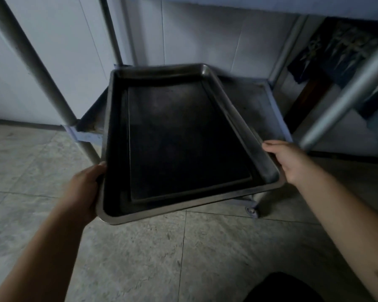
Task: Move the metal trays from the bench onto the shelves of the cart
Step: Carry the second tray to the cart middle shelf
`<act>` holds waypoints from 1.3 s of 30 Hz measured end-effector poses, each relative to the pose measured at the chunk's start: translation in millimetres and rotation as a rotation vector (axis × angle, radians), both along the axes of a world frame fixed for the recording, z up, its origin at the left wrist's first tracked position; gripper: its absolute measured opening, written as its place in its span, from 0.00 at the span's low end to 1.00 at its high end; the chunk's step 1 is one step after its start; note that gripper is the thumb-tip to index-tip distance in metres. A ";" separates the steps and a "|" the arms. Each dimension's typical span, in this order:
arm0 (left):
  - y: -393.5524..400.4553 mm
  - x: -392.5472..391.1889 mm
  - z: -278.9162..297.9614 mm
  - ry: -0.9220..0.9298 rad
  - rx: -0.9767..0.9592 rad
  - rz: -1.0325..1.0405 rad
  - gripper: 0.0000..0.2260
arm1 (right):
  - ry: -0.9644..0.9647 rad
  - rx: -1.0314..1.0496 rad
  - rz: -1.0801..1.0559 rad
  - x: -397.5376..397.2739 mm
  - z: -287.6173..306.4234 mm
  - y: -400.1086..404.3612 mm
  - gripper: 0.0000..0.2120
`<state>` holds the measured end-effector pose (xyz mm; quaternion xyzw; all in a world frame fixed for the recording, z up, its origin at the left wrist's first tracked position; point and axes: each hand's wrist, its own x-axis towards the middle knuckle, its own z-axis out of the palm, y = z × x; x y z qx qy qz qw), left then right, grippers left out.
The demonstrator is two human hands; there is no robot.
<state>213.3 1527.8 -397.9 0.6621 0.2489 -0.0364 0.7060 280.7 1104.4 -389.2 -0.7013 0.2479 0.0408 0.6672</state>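
Note:
A dark rectangular metal tray [268, 171] is held at the cart's bottom shelf [255, 105], its far end over the shelf and its near end sticking out toward me. A flat dark sheet lies inside it. My left hand [83, 188] grips the near left rim. My right hand [290, 164] grips the near right rim. Whether the tray's far end rests on the shelf cannot be told.
The cart's round metal posts stand at the left [44, 83] and right [345, 99] of the shelf, with an upper shelf edge [249, 7] overhead. A caster wheel [251, 211] shows under the tray. Grey floor tiles [162, 258] lie below; a pale wall is behind.

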 end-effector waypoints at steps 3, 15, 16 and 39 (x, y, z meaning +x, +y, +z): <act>-9.0 -10.4 -9.2 0.001 -0.110 0.003 0.18 | 0.002 -0.052 0.048 16.5 -0.1 -7.5 0.05; -35.1 -15.1 -16.3 -0.079 -0.180 -0.088 0.15 | -0.210 -0.505 -0.045 33.8 5.4 -13.4 0.27; -36.0 -15.0 -17.6 -0.084 -0.176 -0.104 0.15 | -0.296 -0.416 -0.149 11.2 2.1 -5.5 0.27; -87.3 29.0 7.9 -0.105 -0.287 -0.166 0.14 | -0.078 0.208 -0.311 13.8 -17.3 -2.2 0.13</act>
